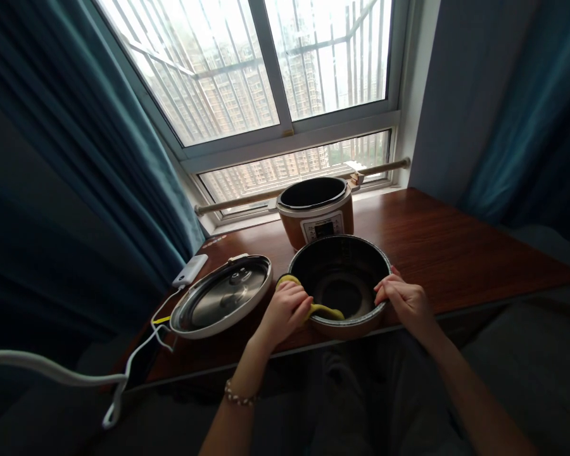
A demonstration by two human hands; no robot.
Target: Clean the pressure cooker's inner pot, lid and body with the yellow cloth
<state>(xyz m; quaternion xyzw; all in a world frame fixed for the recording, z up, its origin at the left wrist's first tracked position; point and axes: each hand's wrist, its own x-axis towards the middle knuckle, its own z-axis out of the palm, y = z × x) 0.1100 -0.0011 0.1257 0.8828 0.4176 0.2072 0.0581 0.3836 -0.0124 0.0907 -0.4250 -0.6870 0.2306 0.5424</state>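
Note:
A dark inner pot [339,253] stands at the near edge of a brown wooden table [437,240]. My left hand [287,309] is closed on a yellow-green cloth [323,310] that drapes over the pot's left rim and into the pot. My right hand [403,296] grips the pot's right rim, fingers curled over it. Behind the pot stands the open cooker body [316,212] with a white control panel. The cooker's lid [223,294] lies upside down to the left of my left hand.
A white power bank [190,269] with a white cable [137,354] lies at the table's left end. A window [275,82] with a wooden rod [247,197] runs behind the table. Teal curtains [99,158] hang on both sides. My legs are below the table edge.

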